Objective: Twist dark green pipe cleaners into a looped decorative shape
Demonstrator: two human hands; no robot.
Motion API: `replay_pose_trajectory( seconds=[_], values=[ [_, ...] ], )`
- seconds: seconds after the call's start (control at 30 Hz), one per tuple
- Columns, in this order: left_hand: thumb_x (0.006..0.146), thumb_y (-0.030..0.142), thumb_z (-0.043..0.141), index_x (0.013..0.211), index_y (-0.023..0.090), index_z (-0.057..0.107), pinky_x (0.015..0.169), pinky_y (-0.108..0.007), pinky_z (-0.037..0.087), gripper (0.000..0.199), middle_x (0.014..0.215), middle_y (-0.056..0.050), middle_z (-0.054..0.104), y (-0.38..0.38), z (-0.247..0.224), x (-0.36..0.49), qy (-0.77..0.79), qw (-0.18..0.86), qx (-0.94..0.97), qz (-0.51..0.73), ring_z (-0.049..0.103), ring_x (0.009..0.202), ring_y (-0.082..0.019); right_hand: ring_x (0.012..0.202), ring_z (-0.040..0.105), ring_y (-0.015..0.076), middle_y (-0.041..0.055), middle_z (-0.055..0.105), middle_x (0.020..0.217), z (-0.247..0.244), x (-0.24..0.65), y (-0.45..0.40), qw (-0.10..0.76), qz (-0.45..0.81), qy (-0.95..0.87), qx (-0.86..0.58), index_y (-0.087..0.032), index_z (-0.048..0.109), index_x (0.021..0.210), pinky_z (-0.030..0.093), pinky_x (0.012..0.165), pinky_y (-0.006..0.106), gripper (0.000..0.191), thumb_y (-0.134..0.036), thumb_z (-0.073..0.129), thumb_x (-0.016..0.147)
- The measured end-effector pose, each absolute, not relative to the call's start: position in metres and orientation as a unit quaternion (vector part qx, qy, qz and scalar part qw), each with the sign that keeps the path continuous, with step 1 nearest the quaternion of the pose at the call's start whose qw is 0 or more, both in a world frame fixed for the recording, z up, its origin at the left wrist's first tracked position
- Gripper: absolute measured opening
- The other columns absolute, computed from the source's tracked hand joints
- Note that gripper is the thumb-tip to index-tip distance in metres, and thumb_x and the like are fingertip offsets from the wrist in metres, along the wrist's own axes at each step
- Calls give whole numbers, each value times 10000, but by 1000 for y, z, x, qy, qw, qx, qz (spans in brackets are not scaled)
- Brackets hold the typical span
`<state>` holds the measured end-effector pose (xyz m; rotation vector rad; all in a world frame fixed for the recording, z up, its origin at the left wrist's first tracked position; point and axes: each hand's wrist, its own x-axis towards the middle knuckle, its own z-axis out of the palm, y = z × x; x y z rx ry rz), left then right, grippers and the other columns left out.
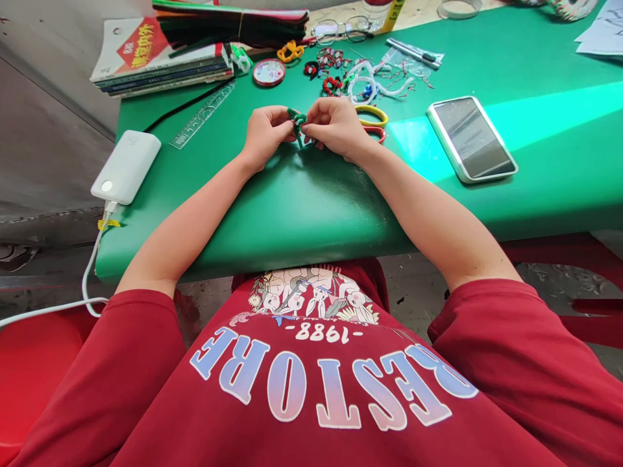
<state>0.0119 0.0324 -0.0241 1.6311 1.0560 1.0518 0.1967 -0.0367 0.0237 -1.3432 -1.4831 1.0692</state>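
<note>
Between my two hands is a dark green pipe cleaner [300, 121], bent into small loops with an end pointing down toward the table. My left hand [267, 135] pinches it from the left with thumb and forefinger. From the right, my right hand [337, 126] closes its fingertips on the same piece. Part of the pipe cleaner is hidden behind the fingers. Just beyond my right hand lie scissors with yellow and red handles [374, 117], their blades covered by the hand.
A phone [473, 139] lies to the right, a white power bank [126, 167] with a cable to the left. A clear ruler [203, 115], stacked books [160, 65], bundled pipe cleaners [233, 29], glasses [342, 30], white pipe-cleaner loops [363, 81] and pens [413, 53] occupy the green table's [292, 220] far side.
</note>
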Motion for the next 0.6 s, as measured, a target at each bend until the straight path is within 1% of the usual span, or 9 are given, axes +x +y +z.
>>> replay_pose_trajectory(
  seconds=[0.1,0.17,0.23,0.33,0.47,0.6],
  values=[
    [1025,299,1015,1036,274,890,985,-445,828,127,905,-42,884,34,-26,11,419,449,666,424,953,1045,-351,743,621,154,-107,722,756,23,195,-36,419,422,-597,-539,-303,663,828,532,754,292,490,87,887,1021],
    [1042,355,1030,1092,270,901,993,-457,829,163,907,-43,878,35,-26,11,415,448,671,421,954,1051,-354,762,631,147,-114,721,764,24,194,-38,422,418,-600,-535,-299,667,839,536,766,288,509,127,871,1027],
    [1044,397,1044,1126,270,908,999,-467,830,203,904,-44,871,34,-26,11,412,446,675,418,954,1046,-356,769,632,128,-115,724,769,26,193,-40,426,417,-601,-533,-291,675,835,535,776,278,521,172,805,1035],
    [1022,411,1053,1130,285,924,983,-465,830,211,861,-36,852,34,-27,11,403,445,681,418,947,999,-351,785,651,106,-113,730,779,29,191,-43,426,418,-596,-538,-281,686,831,529,800,273,537,200,725,1067],
    [1015,414,1044,1177,284,940,990,-471,826,232,846,-35,843,36,-28,11,389,444,692,415,949,992,-357,858,705,111,-117,742,803,29,190,-44,426,409,-596,-543,-272,665,850,515,836,272,504,185,765,1038],
    [1033,440,1041,1193,282,935,1009,-484,828,248,892,-50,872,38,-30,11,402,433,695,410,960,1030,-369,867,691,120,-126,727,786,25,191,-39,427,393,-613,-537,-268,647,866,506,845,267,434,102,852,961]
  ],
)
